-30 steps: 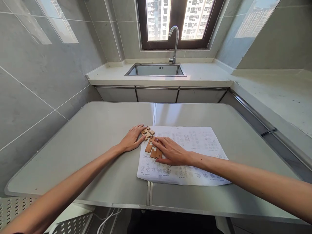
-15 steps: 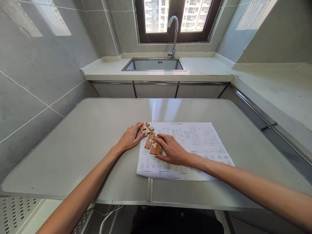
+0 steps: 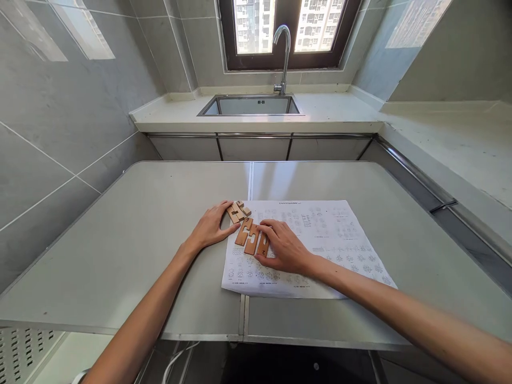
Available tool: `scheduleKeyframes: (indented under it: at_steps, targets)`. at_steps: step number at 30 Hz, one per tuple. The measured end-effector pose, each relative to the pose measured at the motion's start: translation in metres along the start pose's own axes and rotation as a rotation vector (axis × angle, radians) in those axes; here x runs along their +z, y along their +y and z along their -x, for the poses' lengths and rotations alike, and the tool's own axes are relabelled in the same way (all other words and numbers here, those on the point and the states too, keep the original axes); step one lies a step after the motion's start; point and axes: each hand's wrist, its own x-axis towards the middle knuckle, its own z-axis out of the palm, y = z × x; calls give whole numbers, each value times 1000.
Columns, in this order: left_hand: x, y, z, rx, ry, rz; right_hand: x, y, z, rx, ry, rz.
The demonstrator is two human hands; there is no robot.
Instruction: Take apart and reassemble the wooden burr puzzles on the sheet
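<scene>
Several flat wooden puzzle pieces lie at the top left corner of a printed paper sheet [image 3: 320,240] on a grey table [image 3: 120,240]. My left hand [image 3: 210,226] lies flat beside a small cluster of pieces [image 3: 237,210], its fingertips touching them, fingers stretched out. My right hand [image 3: 282,247] rests on the sheet with its fingers pressed against three long pieces [image 3: 250,237] set side by side, one marked with a number. Neither hand has lifted a piece.
Behind the table runs a white counter with a steel sink [image 3: 252,105] and a tap [image 3: 283,56] under a window. Grey tiled walls stand at left and right. A seam [image 3: 250,181] splits the table down the middle. A cable hangs below the front edge.
The long pieces have been pushed closer together under my right fingers. My view has tipped slightly, so the table sits a little higher in the picture. My left hand has barely moved.
</scene>
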Motion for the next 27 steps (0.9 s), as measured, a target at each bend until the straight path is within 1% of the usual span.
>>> scheduleKeyframes:
  at_steps: [15, 27]
  targets:
    - [-1, 2, 1, -11, 12, 13, 0, 1, 2, 1, -14, -11]
    - [-1, 3, 2, 6, 20, 17, 0, 0, 1, 1, -7, -9]
